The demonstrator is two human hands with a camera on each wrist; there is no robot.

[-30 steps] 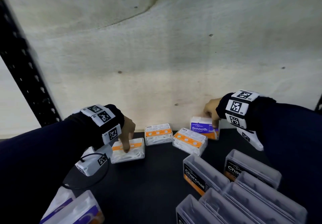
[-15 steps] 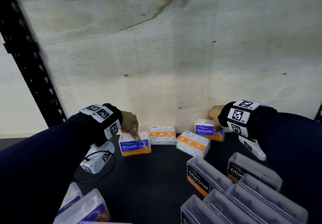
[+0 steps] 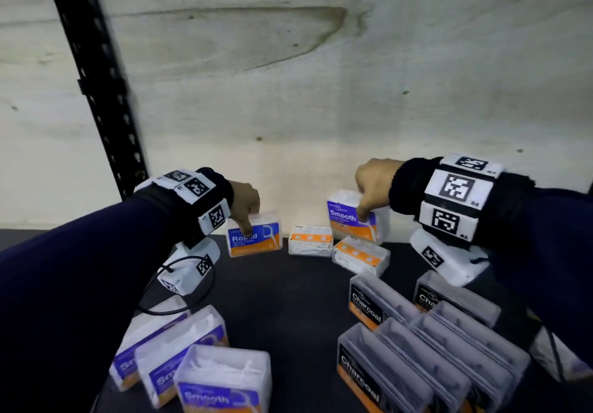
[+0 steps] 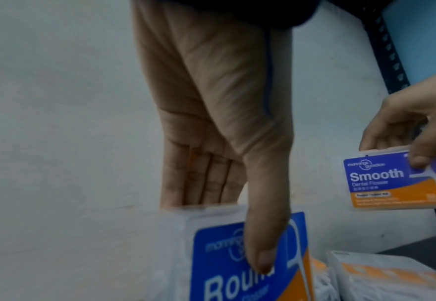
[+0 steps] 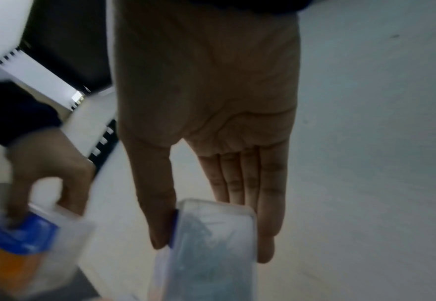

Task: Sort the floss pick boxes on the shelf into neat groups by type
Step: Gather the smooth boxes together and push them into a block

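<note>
My left hand (image 3: pixel 245 207) pinches a blue-and-orange "Round" floss pick box (image 3: pixel 255 236) from above at the back left of the dark shelf; the left wrist view shows my thumb across the Round box's (image 4: pixel 250 258) label and my fingers behind it. My right hand (image 3: pixel 369 188) pinches a purple-and-orange "Smooth" box (image 3: pixel 351 220) near the back wall and holds it lifted; the right wrist view shows my thumb and fingers on either side of the Smooth box (image 5: pixel 211 244). Two boxes lie flat between them, one (image 3: pixel 309 241) and the other (image 3: pixel 361 255).
Three upright Smooth boxes (image 3: pixel 192 358) stand at the front left. Rows of grey "Charcoal" boxes (image 3: pixel 417 348) fill the front right. A black upright post (image 3: pixel 96 85) rises at the left. The concrete wall (image 3: pixel 321 91) closes the back of the shelf (image 3: pixel 272 300).
My left hand has tipped the Round box from lying flat to standing upright. My right hand has raised the Smooth box off the shelf by the wall.
</note>
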